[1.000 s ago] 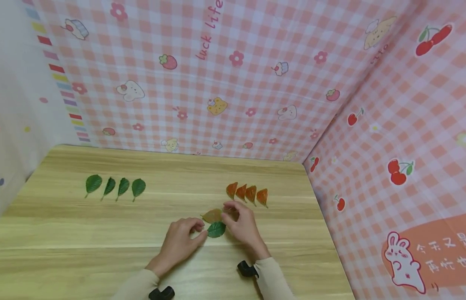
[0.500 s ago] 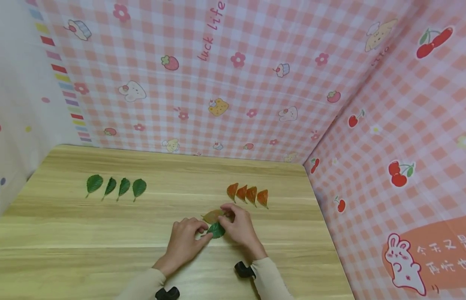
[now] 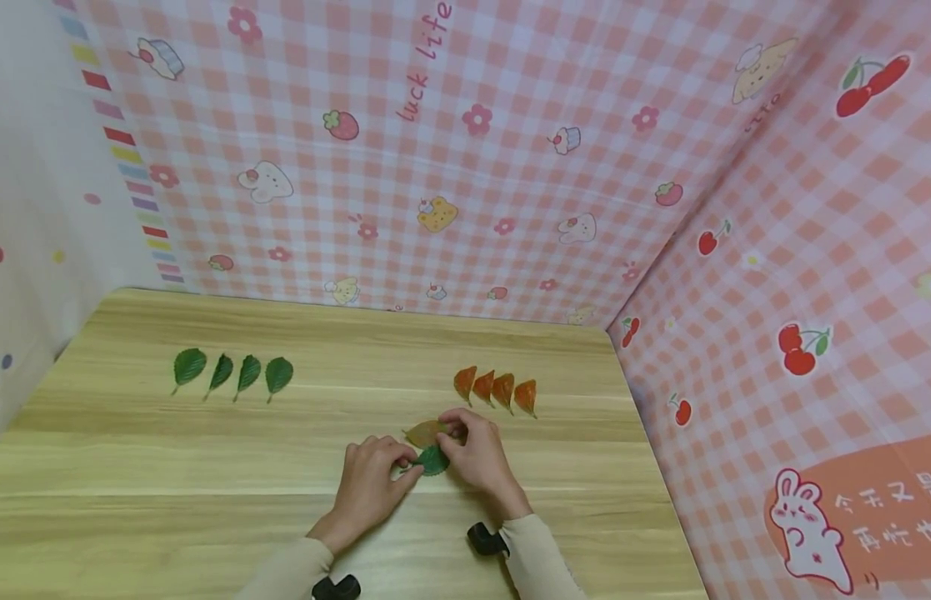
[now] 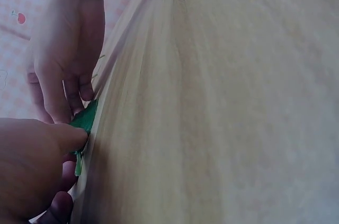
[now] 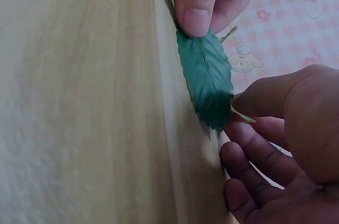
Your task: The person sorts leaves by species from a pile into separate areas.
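Note:
A serrated green leaf (image 3: 435, 461) lies just below a yellow-brown leaf (image 3: 423, 432) near the middle of the wooden table. My left hand (image 3: 369, 483) pinches the green leaf by its stem end; in the right wrist view the thumb presses on the base of the green leaf (image 5: 206, 75). On the other side, my right hand (image 3: 480, 457) has thumb and forefinger pinched at the right end of the yellow-brown leaf. In the left wrist view both hands meet over the green leaf (image 4: 86, 118), which covers most of the other leaf there.
At the table's back left, several green leaves (image 3: 279, 375) stand in a row, stems toward me. A row of several orange-red leaves (image 3: 503, 388) lies beyond my right hand. Checked cloth (image 3: 405, 167) walls the table (image 3: 172, 467) at the back and right.
My left hand has shifted slightly right, its thumb and finger closing on the green leaf's stem end. My right hand has come a little left over the yellow-brown leaf's end.

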`<state>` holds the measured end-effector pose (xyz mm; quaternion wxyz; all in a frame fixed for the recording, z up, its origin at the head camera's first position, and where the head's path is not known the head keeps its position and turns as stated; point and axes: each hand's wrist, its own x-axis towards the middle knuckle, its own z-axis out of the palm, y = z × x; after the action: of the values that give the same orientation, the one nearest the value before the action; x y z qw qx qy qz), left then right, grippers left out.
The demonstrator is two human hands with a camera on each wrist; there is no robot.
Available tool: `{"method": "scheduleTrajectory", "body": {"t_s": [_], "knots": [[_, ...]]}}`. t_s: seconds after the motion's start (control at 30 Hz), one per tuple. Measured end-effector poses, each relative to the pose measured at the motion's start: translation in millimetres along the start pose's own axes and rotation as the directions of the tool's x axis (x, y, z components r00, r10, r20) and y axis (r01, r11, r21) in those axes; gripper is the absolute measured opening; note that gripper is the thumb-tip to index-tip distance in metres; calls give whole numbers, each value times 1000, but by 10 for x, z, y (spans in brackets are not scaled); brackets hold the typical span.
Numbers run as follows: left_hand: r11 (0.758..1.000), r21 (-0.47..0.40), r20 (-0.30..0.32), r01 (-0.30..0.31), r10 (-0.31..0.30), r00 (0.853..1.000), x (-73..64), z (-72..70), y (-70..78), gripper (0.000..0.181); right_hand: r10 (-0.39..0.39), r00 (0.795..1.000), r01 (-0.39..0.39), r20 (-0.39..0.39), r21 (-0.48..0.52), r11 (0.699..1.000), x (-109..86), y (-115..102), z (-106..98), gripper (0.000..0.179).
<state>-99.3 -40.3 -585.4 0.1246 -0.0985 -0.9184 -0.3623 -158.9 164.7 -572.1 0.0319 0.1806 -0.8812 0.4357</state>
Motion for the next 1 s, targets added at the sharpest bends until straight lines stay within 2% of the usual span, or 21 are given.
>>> {"method": "scheduleTrajectory", "body": {"t_s": [0.1, 0.17, 0.4, 0.67, 0.83, 1.0], "knots": [[1000, -10, 5, 2, -2, 1000, -4, -2, -9, 11, -82, 996, 82, -33, 2, 997, 2, 114, 49, 17], [1000, -17, 8, 2, -2, 1000, -7, -6, -16, 10, -93, 995, 93, -43, 6, 996, 6, 124, 56, 16], [1000, -17, 11, -3, 3, 1000, -7, -10, -31, 12, 26, 999, -25, -37, 19, 1000, 9, -31, 21, 16], [1000, -31, 16, 2, -2, 1000, -11, 0, -39, 15, 87, 989, -82, -118, 46, 996, 7, -73, 22, 16], [999, -44, 19, 7, -6, 1000, -14, -7, -38, 15, 102, 980, -82, -170, 121, 989, 13, -65, -5, 19], [999, -51, 18, 7, -6, 1000, -14, -12, -38, 15, 75, 967, -36, -245, 162, 986, 24, -56, -35, 23]]}}
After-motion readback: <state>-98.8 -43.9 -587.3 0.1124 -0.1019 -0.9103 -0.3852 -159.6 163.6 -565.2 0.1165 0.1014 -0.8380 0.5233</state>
